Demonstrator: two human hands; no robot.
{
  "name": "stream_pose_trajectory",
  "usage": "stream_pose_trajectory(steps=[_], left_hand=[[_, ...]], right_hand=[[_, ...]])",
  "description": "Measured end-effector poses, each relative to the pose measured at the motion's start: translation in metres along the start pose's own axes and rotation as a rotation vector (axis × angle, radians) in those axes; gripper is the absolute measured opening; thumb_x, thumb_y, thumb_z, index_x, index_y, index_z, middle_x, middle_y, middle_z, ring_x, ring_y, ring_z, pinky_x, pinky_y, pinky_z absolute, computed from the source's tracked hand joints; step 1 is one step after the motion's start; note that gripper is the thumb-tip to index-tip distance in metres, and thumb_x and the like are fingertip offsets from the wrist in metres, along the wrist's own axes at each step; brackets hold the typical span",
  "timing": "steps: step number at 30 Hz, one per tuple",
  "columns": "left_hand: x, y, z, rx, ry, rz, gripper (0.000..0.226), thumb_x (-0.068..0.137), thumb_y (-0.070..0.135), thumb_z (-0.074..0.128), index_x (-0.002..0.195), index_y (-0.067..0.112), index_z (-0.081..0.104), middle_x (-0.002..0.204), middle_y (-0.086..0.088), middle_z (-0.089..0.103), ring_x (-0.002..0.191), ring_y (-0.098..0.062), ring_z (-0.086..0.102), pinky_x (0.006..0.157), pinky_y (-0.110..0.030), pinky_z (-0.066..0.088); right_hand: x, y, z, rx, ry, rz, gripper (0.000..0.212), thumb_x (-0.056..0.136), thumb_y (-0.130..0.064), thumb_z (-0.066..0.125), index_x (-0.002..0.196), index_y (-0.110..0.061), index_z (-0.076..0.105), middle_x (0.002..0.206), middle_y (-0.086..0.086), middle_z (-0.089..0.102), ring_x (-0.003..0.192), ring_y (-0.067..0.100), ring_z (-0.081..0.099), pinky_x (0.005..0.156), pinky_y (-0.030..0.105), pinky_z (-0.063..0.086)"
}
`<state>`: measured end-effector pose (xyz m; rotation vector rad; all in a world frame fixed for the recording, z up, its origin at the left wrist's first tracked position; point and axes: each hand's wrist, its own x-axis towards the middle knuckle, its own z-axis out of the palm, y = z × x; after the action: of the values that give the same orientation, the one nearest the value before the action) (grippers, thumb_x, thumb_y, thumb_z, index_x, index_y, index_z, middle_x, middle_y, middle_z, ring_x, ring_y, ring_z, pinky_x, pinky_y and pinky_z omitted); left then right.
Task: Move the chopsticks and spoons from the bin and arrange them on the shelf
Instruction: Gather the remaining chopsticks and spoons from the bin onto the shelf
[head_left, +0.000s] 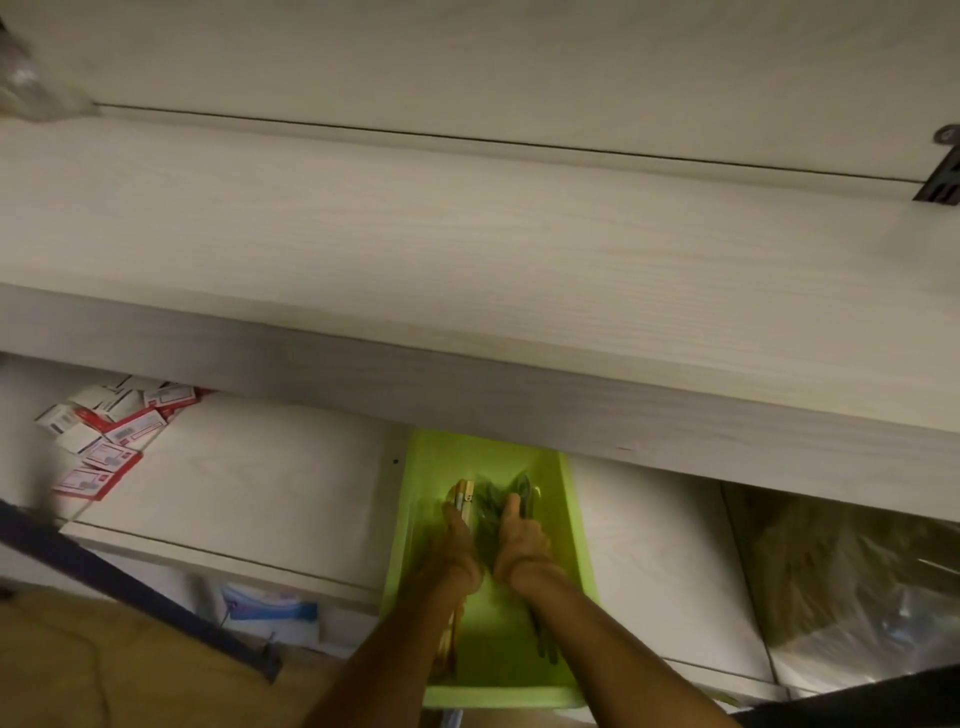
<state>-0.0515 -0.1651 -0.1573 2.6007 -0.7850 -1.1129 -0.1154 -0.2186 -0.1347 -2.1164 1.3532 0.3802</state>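
Both hands are down inside the green bin (574, 525), which sits on a lower shelf (260, 499) under the broad pale shelf (467, 249) above. The left hand (457, 551) is curled round a bundle of wooden chopsticks (464, 496), and the right hand (522, 540) grips a clutch of dark spoons (522, 486) (they look wrapped in clear film, though the blur makes that uncertain). Both bundles still lie in the bin, none on the upper shelf. The chopsticks should be light and stiff, prone to fanning out, so a grip near the middle of the bundle would keep them together. The spoons likely weigh little more, and if filmed may slip; hold them round the handles. Red-and-white boxes (104, 441) lie at the left.
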Motion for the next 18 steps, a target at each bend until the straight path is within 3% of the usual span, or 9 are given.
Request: stream_pose_trajectory(steps=[2,4,8,11,15,18], left_hand=[[-0.005,0.004,-0.007,-0.105,0.040,0.025,0.070,0.100,0.018,0.036,0.152,0.028,-0.010,0.139,-0.019,0.045,0.085,-0.028,0.061,0.076,-0.036,0.052],[-0.010,0.008,-0.018,-0.155,0.053,0.058,0.075,0.098,0.014,0.041,0.152,0.033,-0.008,0.136,-0.020,0.047,0.067,-0.026,0.055,0.058,-0.035,0.050],[-0.024,0.013,-0.044,-0.162,0.017,0.199,0.093,0.090,0.004,0.051,0.150,0.040,-0.010,0.141,-0.020,0.042,0.079,-0.031,0.060,0.057,-0.037,0.053],[-0.033,0.017,-0.062,-0.225,0.006,0.236,0.091,0.090,0.001,0.051,0.150,0.042,-0.003,0.132,-0.021,0.048,0.065,-0.023,0.055,0.045,-0.031,0.049],[-0.044,0.017,-0.076,-0.238,0.026,0.319,0.091,0.085,-0.004,0.048,0.151,0.042,0.005,0.114,-0.018,0.059,0.064,-0.029,0.062,0.048,-0.035,0.054],[-0.055,0.014,-0.085,-0.272,0.014,0.405,0.088,0.085,-0.007,0.044,0.151,0.040,0.007,0.095,-0.015,0.061,0.045,-0.021,0.055,0.035,-0.026,0.046]], right_hand=[[-0.001,0.000,-0.007,0.052,0.011,-0.026,0.076,0.088,-0.006,0.057,0.150,-0.018,0.014,0.131,0.018,0.053,0.121,0.033,0.054,0.096,0.034,0.044],[-0.002,0.000,-0.018,0.111,0.030,-0.069,0.070,0.087,-0.008,0.058,0.146,-0.020,0.023,0.124,0.018,0.057,0.115,0.035,0.058,0.091,0.035,0.047],[-0.014,-0.001,-0.039,0.236,0.054,-0.131,0.074,0.086,-0.014,0.063,0.148,-0.028,0.025,0.122,0.018,0.058,0.112,0.036,0.058,0.090,0.032,0.047],[-0.024,-0.002,-0.050,0.343,0.101,-0.156,0.076,0.084,-0.016,0.065,0.148,-0.029,0.027,0.127,0.015,0.058,0.116,0.034,0.057,0.091,0.028,0.045],[-0.043,-0.006,-0.056,0.541,0.193,-0.160,0.075,0.078,-0.007,0.065,0.145,-0.022,0.034,0.128,0.008,0.059,0.113,0.027,0.059,0.091,0.029,0.048],[-0.063,-0.012,-0.061,0.610,0.268,-0.135,0.074,0.078,-0.006,0.066,0.144,-0.022,0.036,0.128,0.007,0.058,0.113,0.024,0.058,0.087,0.026,0.047]])
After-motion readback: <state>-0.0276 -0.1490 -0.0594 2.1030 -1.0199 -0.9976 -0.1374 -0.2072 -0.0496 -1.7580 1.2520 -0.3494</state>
